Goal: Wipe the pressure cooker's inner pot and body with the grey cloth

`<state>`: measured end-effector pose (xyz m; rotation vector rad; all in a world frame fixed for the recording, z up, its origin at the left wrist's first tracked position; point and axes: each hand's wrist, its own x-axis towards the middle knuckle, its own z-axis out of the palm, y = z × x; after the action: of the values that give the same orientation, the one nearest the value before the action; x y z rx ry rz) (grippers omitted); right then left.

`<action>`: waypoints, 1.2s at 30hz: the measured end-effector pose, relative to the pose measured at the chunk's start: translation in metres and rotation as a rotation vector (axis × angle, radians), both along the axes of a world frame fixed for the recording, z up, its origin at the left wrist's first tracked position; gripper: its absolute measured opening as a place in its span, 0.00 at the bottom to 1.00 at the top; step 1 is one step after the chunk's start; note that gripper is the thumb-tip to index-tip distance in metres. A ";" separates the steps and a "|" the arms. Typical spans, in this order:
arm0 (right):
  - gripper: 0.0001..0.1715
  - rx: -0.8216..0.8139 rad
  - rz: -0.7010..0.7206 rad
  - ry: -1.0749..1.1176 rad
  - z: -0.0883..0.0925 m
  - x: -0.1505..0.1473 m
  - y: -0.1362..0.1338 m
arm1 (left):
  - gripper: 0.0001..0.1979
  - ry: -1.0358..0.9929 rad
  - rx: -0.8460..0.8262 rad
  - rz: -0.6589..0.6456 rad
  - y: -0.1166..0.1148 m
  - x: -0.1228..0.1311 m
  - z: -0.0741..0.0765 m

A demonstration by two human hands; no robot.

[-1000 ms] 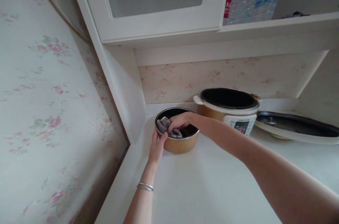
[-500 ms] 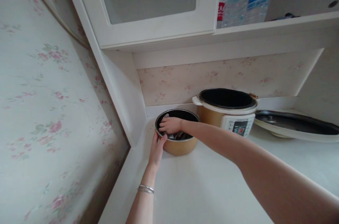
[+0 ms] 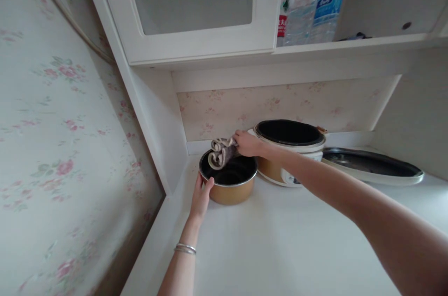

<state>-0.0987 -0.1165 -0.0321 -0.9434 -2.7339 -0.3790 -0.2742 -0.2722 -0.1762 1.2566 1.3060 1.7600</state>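
A round inner pot (image 3: pixel 231 194), gold outside and black inside, stands on the white counter. My left hand (image 3: pixel 200 197) grips its near left rim, thumb over the outer wall and the other fingers partly hidden behind it. Bunched in my right hand (image 3: pixel 247 143) is a grey-brown cloth with pale edges (image 3: pixel 222 152), held over the pot's back rim, its folds hanging above the opening. Right behind my right wrist stands the gold-and-white cooker body (image 3: pixel 290 132), uncovered, with a black interior; my forearm covers part of its front panel.
A detached oval lid (image 3: pixel 371 165) lies underside up on the counter, right of the cooker. Above hang a glass-fronted cabinet door (image 3: pixel 192 41) and a shelf with plastic bottles (image 3: pixel 304 2). A white side panel (image 3: pixel 157 118) borders the pot's left.
My right hand has risen out of the pot toward the right, bringing the cloth into sight above the rim. My left hand stays on the pot's rim. The view has shifted slightly.
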 end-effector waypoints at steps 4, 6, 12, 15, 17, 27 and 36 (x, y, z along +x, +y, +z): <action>0.17 0.083 -0.165 0.414 0.014 0.052 -0.020 | 0.30 0.024 0.003 0.025 -0.001 0.002 0.000; 0.16 0.116 -0.190 0.701 0.008 0.081 -0.034 | 0.30 0.025 0.005 0.040 -0.002 0.004 0.000; 0.24 -0.024 -0.255 1.034 -0.065 0.135 -0.085 | 0.29 -0.039 -0.005 0.038 -0.004 0.010 0.003; 0.31 -0.243 -0.339 1.077 -0.112 0.128 -0.106 | 0.29 -0.053 -0.007 0.026 -0.006 0.012 0.005; 0.29 -0.352 -0.330 1.129 -0.137 0.112 -0.116 | 0.30 -0.055 -0.012 0.020 -0.007 0.013 0.006; 0.32 -0.455 -0.240 1.316 -0.174 0.066 -0.128 | 0.33 -0.038 -0.001 0.063 -0.005 0.015 0.004; 0.27 -0.472 -0.493 1.482 -0.172 0.067 -0.100 | 0.33 -0.021 0.006 0.092 -0.005 0.016 0.004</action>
<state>-0.0321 -0.2168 -0.2043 -1.2400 -1.2080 0.6864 -0.2582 -0.2767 -0.1725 1.1955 1.3673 1.8375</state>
